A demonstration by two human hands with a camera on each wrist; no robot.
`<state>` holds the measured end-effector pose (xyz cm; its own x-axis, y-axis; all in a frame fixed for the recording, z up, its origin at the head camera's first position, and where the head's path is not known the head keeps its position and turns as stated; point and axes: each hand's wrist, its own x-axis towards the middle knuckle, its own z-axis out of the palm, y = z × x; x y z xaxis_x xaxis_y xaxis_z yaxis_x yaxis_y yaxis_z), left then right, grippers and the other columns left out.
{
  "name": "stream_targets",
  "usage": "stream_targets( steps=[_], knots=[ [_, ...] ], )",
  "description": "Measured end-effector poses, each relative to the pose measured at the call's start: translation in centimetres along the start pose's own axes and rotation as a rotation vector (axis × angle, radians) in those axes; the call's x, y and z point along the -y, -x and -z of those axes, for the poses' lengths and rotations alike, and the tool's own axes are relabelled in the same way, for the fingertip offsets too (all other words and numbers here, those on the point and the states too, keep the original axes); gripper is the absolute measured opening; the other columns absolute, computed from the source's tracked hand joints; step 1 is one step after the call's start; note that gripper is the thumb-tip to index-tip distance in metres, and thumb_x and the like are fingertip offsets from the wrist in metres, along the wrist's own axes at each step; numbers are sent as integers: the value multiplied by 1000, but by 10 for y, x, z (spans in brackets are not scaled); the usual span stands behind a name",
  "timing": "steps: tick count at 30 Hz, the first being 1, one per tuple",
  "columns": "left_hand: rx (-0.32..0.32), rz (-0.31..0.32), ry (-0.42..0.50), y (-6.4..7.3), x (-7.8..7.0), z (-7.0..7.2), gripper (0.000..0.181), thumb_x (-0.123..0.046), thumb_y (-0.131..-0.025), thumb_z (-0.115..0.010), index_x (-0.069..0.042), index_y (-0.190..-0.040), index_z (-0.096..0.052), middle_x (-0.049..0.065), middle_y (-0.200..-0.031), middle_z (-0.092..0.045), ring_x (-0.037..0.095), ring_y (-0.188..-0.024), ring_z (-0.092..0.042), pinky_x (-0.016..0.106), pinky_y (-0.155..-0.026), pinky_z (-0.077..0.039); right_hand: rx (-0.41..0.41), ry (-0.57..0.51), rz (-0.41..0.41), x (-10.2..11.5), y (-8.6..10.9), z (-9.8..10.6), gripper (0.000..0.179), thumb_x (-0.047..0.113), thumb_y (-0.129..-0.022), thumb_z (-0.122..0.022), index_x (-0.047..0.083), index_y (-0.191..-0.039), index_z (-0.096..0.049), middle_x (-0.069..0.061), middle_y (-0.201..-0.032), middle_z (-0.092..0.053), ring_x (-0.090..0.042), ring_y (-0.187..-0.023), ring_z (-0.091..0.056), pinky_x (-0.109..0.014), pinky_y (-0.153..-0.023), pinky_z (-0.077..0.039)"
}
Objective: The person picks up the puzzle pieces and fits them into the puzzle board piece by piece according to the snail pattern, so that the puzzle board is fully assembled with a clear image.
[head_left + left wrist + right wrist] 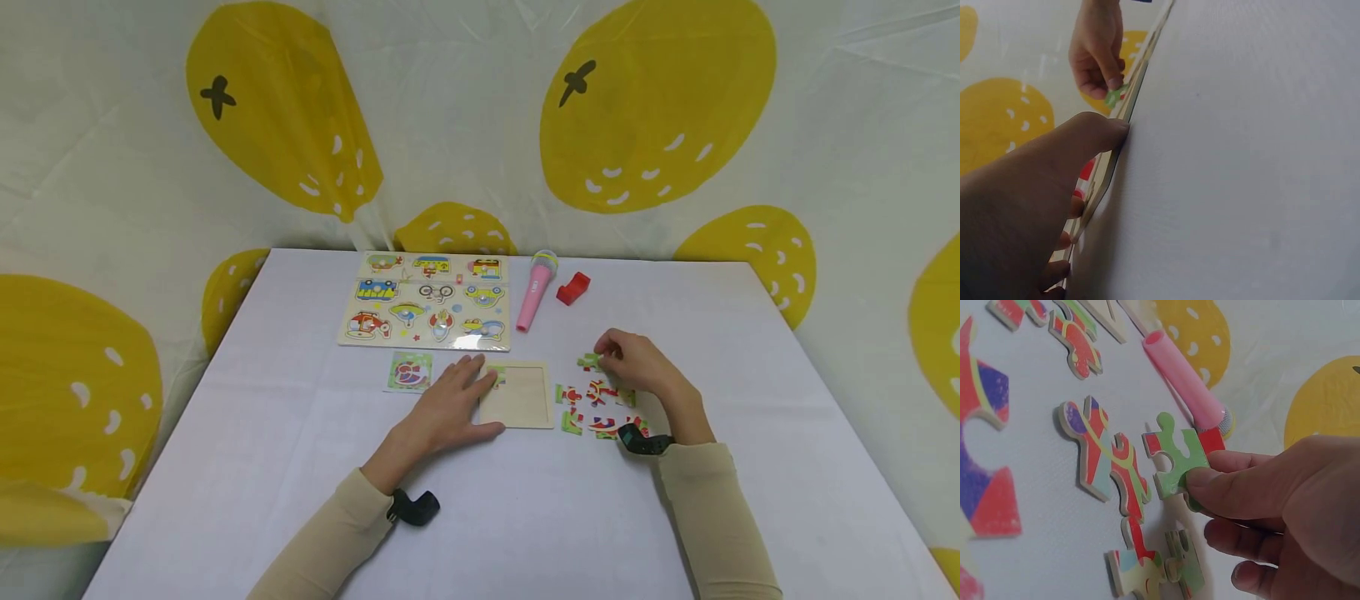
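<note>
My right hand (pixel 637 363) pinches a mostly green puzzle piece (pixel 1180 453) between thumb and fingertips, raised above the loose pieces at the right. My left hand (pixel 450 406) lies spread over the left side of a shallow wooden puzzle tray (pixel 528 408). Its thumb (pixel 1113 132) touches the tray's near edge. One green piece (pixel 498 377) sits in the tray's upper left corner, beside the left fingertips. Several loose puzzle pieces (pixel 1088 447) in red, green and purple lie on the white cloth right of the tray, partly hidden by my right hand in the head view.
A picture card (pixel 410 372) lies left of the tray. Behind stand out a wooden vehicle puzzle board (pixel 427 312), a pink toy microphone (pixel 533 296) and a red curved block (pixel 573 288). A patterned curtain hangs beyond the table's back edge.
</note>
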<state>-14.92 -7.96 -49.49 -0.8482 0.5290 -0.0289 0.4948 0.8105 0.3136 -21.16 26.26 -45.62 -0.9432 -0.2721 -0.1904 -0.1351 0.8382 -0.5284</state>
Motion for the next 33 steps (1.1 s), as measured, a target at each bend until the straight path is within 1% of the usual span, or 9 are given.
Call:
stream_targets(
  steps=[5, 8, 12, 17, 20, 27, 33],
  knots=[
    [6, 2, 1, 1, 0, 1, 86, -69, -87, -58, -21, -155, -39, 7, -167, -25, 27, -156, -18, 40, -128, -19, -16, -36, 12, 5, 2, 1, 21, 14, -97, -63, 5, -115, -64, -11, -101, -65, -25, -94, -56, -38, -87, -53],
    [10, 1, -4, 1, 0, 1, 86, -70, -87, -57, -21, -155, -39, 6, -167, -25, 27, -156, -18, 40, -128, -19, -23, -74, 20, 11, 2, -1, 21, 16, -97, -65, 5, -114, -65, -10, -100, -66, -24, -92, -57, -36, -86, -54],
    [18, 3, -11, 1, -1, 2, 86, -70, -88, -56, -21, -156, -38, 6, -167, -24, 27, -157, -17, 41, -128, -19, -23, -104, 42, 22, 0, -7, 20, 19, -96, -66, 7, -113, -65, -8, -97, -66, -21, -89, -57, -30, -81, -53],
    [24, 1, -12, 1, -1, 3, 87, -71, -88, -55, -21, -156, -37, 6, -167, -24, 27, -157, -17, 41, -128, -19, -8, -115, 92, 35, -3, -16, 20, 19, -96, -68, 7, -111, -65, -6, -95, -66, -19, -86, -57, -26, -76, -51],
    [28, 1, -11, 1, -1, 4, 87, -71, -88, -55, -21, -156, -37, 6, -168, -23, 27, -157, -17, 41, -128, -19, -1, -120, 119, 43, -5, -21, 20, 19, -95, -68, 7, -111, -65, -6, -95, -66, -18, -86, -57, -26, -77, -51],
    [28, -1, -2, 1, -1, 3, 87, -71, -88, -55, -21, -156, -37, 5, -168, -22, 27, -157, -16, 41, -128, -18, 0, -116, 141, 57, -6, -33, 20, 21, -95, -70, 10, -112, -65, -3, -95, -67, -17, -86, -58, -24, -78, -53],
    [12, -8, 4, 2, -1, 4, 86, -69, -88, -56, -20, -155, -38, 6, -167, -24, 28, -157, -17, 41, -128, -18, 15, -122, 180, 68, -6, -41, 19, 18, -96, -67, 10, -113, -65, -3, -97, -68, -16, -86, -58, -30, -82, -55]
  ],
)
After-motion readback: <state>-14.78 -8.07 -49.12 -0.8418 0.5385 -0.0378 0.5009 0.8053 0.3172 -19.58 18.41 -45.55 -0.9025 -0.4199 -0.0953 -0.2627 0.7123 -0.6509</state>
